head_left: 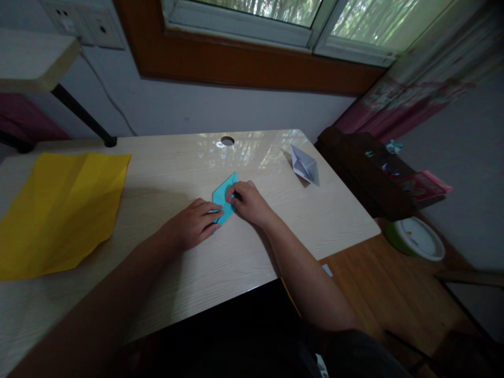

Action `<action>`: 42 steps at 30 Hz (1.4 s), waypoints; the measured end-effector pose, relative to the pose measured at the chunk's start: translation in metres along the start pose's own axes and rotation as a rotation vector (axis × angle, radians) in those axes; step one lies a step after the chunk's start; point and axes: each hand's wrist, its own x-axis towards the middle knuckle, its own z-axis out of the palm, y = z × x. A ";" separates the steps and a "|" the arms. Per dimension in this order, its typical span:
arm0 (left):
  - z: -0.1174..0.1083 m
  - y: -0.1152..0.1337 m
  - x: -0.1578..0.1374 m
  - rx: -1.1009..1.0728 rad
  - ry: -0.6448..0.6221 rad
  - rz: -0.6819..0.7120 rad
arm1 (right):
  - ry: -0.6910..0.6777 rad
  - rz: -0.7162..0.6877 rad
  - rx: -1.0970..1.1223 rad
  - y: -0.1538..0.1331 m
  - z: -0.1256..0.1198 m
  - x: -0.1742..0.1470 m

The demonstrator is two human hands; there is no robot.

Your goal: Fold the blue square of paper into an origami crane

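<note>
A folded turquoise paper with pointed ends and visible creases lies slantwise on the tabletop. My left hand rests at its lower left part, fingers stretched out and lying flat on the paper. From the right, my right hand bends over the paper, with thumb and fingertips pinched together at its right edge. The right fingers cover part of the sheet, and the exact fold under them is hidden.
On the pale wood-grain table a large yellow sheet lies to the left and a white folded paper boat stands at the right. A cable hole sits near the back edge. Beyond the right edge are a dark cabinet and a bin.
</note>
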 end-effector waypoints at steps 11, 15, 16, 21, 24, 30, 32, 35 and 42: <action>0.003 0.000 0.000 -0.005 -0.009 -0.021 | 0.013 0.019 -0.040 -0.002 0.002 0.001; 0.003 0.002 0.001 0.030 -0.014 -0.020 | 0.033 0.010 -0.052 0.000 0.003 0.000; 0.004 0.003 0.002 0.035 -0.011 -0.020 | 0.034 0.013 -0.060 0.000 0.003 -0.001; 0.004 0.005 0.003 0.055 -0.004 -0.028 | 0.058 0.026 -0.086 0.000 0.003 -0.003; 0.003 0.006 0.004 0.086 -0.015 -0.053 | 0.078 0.000 -0.051 -0.001 0.002 -0.004; 0.002 0.004 0.003 0.108 -0.002 -0.091 | 0.023 -0.017 -0.093 -0.003 0.001 -0.006; 0.003 0.002 0.002 0.113 -0.001 -0.082 | 0.019 -0.013 -0.111 -0.002 0.003 -0.007; 0.004 -0.001 0.000 0.117 0.002 -0.065 | 0.015 -0.012 -0.122 0.000 0.005 -0.007; 0.002 -0.003 -0.002 0.148 0.023 -0.006 | 0.005 0.014 -0.128 -0.003 0.003 -0.005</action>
